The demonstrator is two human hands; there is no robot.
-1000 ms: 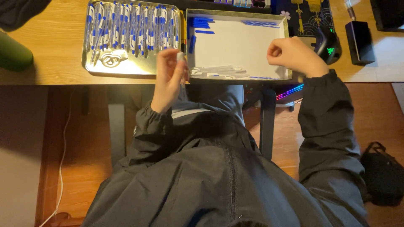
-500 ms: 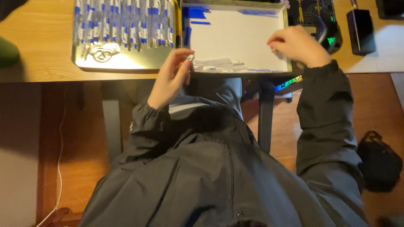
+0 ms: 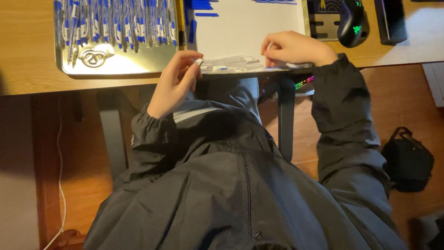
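Now the left hand [image 3: 173, 81] is pinching a small white pen piece [image 3: 199, 61] with its fingers curled shut, near the middle top of the frame. Just right of it, the right hand [image 3: 291, 48] is closing on the white pieces [image 3: 231, 64] lying at the counter [image 3: 27, 51] edge. Finished blue pens [image 3: 115, 25] are filling the shiny tray [image 3: 120, 65] at the upper left. Picking one piece cleanly will be needing a careful pinch.

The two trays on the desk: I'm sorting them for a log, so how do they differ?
The left tray is shiny metal with an embossed emblem; the right tray has a flat white floor. The left tray holds an ordered row of blue-and-white pens; the right tray is mostly bare, with blue bits along its far edge and whitish pieces at its near edge. Both lie flat, side by side, at the wooden desk's near edge.
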